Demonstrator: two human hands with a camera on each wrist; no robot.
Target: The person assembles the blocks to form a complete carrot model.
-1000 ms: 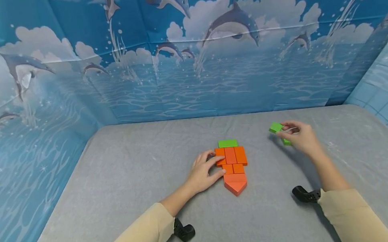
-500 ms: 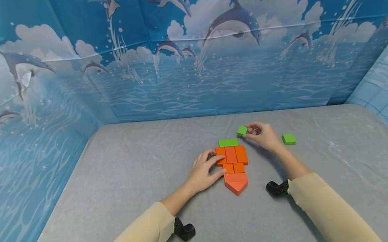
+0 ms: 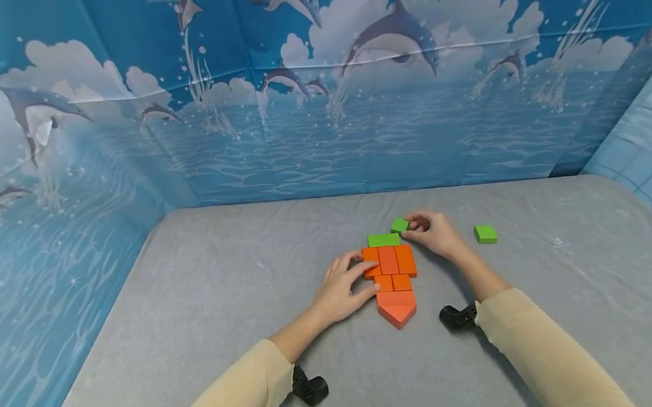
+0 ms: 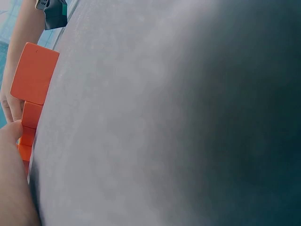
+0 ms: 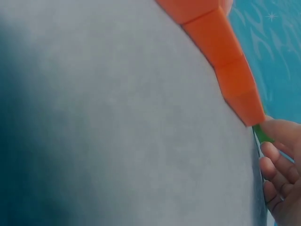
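In the head view, orange blocks lie flat in a snug group, with a pointed orange block at the near end. A long green block adjoins the group's far side. My left hand rests along the left side, fingers extended and touching the orange blocks. Thumb and fingers of my right hand pinch a small green block just beyond the long one's right end; whether they touch is unclear. From the right wrist, that hand mostly hides green behind the orange blocks.
Another small green block lies alone to the right on the grey cloth surface. Blue dolphin-printed sheets rise behind and at the sides. A black wrist device sits under the left sleeve, another by the right.
My right hand has carried the small green block leftward, from beside the lone green block to the long green one. The left hand keeps its place.
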